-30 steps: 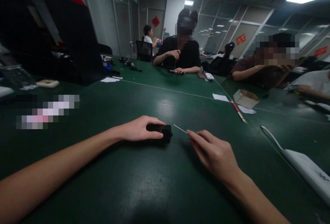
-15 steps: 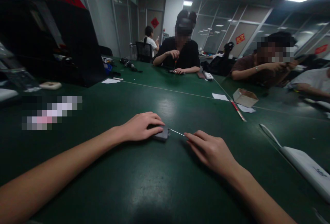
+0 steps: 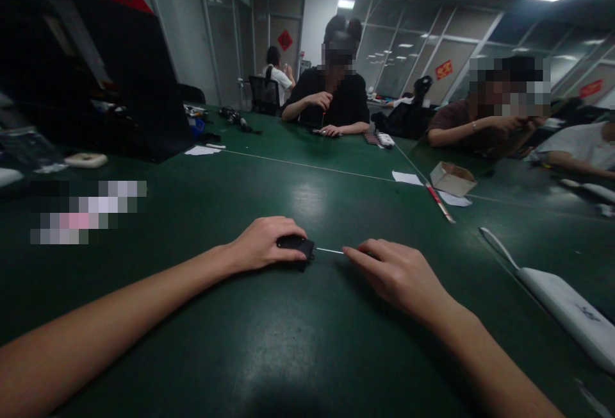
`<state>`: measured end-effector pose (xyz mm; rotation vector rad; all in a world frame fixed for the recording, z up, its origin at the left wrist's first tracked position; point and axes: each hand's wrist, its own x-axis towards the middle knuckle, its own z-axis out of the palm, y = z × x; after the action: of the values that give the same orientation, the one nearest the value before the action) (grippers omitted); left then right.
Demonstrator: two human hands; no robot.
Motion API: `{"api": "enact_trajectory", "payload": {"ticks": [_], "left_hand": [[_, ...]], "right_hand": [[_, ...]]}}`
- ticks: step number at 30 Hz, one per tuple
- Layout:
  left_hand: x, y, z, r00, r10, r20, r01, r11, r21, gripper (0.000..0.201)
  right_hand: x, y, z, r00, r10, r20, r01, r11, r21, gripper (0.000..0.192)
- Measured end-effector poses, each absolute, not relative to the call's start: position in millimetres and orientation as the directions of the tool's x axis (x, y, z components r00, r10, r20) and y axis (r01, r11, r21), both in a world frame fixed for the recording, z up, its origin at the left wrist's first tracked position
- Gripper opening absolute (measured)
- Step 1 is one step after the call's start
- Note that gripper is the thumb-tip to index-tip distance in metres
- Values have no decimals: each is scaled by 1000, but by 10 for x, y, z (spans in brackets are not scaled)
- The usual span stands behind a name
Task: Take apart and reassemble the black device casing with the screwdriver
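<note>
A small black box [image 3: 296, 248] with a little loop at its right end is gripped by my left hand [image 3: 259, 246], fingers over the far side and thumb along the near side. It rests on or just above the green table; I cannot tell which. My right hand [image 3: 406, 277] is closed on a thin metal rod [image 3: 330, 250], fingers pinched together. The rod points left, its tip beside the box's right end; contact is unclear. Whatever part of the rod lies inside my right hand is hidden.
A white flat device [image 3: 567, 312] with a strap lies at the right. Farther back are an open box [image 3: 452, 179], a red-and-white stick [image 3: 439, 203] and paper [image 3: 407, 177]. A large black case [image 3: 163, 97] stands at the left. Across the table a person [image 3: 331, 100] works with both hands.
The black box has turned in my left hand, so a darker face with small dots shows. The rod now lies more level, and my right hand has shifted slightly. The view has moved a little.
</note>
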<state>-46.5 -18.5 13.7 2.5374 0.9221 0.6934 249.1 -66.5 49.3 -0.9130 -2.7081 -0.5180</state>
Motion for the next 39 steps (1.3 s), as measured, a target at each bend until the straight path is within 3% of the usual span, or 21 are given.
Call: {"api": "enact_trajectory", "payload": {"ticks": [10,19,21,26,28,30,36,39], "left_hand": [[-460,-163,111,695,641,326,478,-750,456,58],[-415,-202,150,669,676,308,505,-718,479,50],[-410,-217,166,668,678,307,499,-714,491,49],[-416,-239,193,653,696,300,478,-686,548,46],[-421,-237,188,641,705,303,486,-678,551,45],[-423,-231,172,630,709,317,500,-682,533,45],[-413,-224,129,614,711,343,526,-693,493,44],[-412,-220,146,624,710,325,533,-692,487,45]], "right_hand": [[2537,-683,546,-815,501,291,574,769,282,31],[2472,-773,582,-849,430,306,525,749,404,35],[2468,-760,556,-820,492,293,568,766,302,35],[2472,-649,421,-716,674,184,629,736,-250,31],[2473,-621,392,-708,681,187,609,723,-326,30],[2477,-621,401,-717,670,194,622,740,-255,31],[2474,-747,537,-818,498,288,571,764,301,34],[2443,-811,571,-851,429,303,523,743,418,35]]}}
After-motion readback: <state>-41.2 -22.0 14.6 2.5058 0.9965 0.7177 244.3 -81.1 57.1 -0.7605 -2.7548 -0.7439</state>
